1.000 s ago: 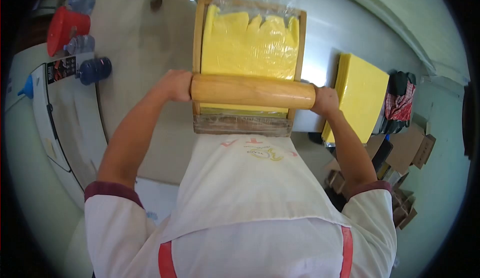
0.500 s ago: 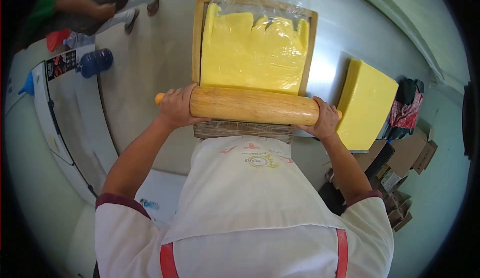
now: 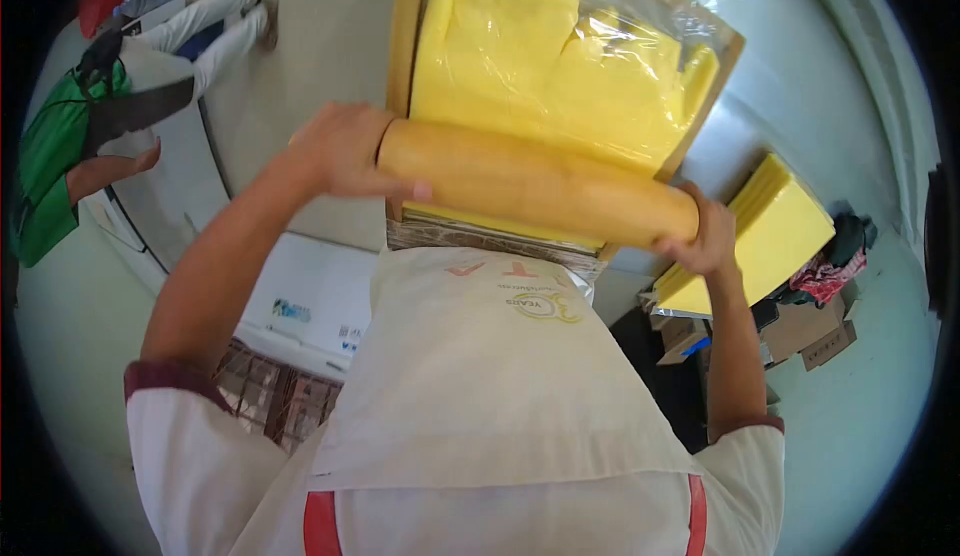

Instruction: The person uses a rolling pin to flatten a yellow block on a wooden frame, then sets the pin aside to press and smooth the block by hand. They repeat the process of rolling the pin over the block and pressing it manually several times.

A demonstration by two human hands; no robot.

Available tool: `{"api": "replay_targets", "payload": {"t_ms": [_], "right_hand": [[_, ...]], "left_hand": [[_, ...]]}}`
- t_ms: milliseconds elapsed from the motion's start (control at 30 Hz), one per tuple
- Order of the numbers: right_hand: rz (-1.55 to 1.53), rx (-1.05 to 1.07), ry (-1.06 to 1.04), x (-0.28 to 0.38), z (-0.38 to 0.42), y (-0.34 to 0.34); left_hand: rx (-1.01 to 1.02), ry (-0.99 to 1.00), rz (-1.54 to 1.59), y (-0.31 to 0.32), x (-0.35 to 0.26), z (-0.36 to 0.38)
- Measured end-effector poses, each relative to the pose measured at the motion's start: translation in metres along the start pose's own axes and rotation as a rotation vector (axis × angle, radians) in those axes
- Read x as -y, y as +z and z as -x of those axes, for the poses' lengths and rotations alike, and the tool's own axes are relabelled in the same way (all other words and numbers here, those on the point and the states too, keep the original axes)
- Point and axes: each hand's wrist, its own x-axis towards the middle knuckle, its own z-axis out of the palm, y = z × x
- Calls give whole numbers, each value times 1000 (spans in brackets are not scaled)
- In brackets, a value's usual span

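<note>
A thick wooden rolling pin (image 3: 540, 181) lies crosswise in front of my apron, its right end lower in the view. My left hand (image 3: 345, 151) is closed round its left end and hides that handle. Round the other end, my right hand (image 3: 705, 231) is closed too. Beyond the pin, a yellow slab (image 3: 510, 56) under clear plastic film (image 3: 640, 6) fills a wooden frame (image 3: 405, 36). The slab's far edge is uneven and notched. A strip of yellow shows on the near side of the pin too. Whether the pin presses on the slab cannot be made out.
Right of the frame, a stack of yellow sheets (image 3: 765, 236) sits by bundled cloth (image 3: 835, 266) and cardboard boxes (image 3: 815, 331). A person in green (image 3: 55, 176) stands at the left, near a white chest (image 3: 300, 286). The metal table (image 3: 770, 66) extends behind the frame.
My view has shifted and turned, so the frame appears higher and slanted. The pin, gripped by both hands throughout, now appears larger and more tilted. The person in green has changed position.
</note>
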Motion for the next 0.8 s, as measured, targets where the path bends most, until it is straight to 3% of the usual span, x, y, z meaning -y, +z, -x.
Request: {"api": "replay_targets", "payload": {"t_ms": [133,233,300,367,467,567,667,767,800], "right_hand": [[46,-118,-4,3,-3,-6],[-9,-242,168,14,8,-4],[210,-501,259,1,16,15],[345,-597,255,-28,32,37],[394,-609,231,-12,40,51],[367,-686,120,-16,40,57],[340,-669,90,-22,29,44],[297,-520,150,-33,23,34],[283,-422,213,-31,21,27]], "left_hand": [[-217,42,38,6,7,5],[-287,-6,-5,6,-5,23],[-401,29,-22,21,7,30],[-777,217,-370,57,25,43],[-814,250,-427,82,23,35],[-1044,322,-486,88,26,17],[-958,304,-451,58,17,12],[-768,256,-389,37,13,8],[-612,192,-359,25,10,7]]}}
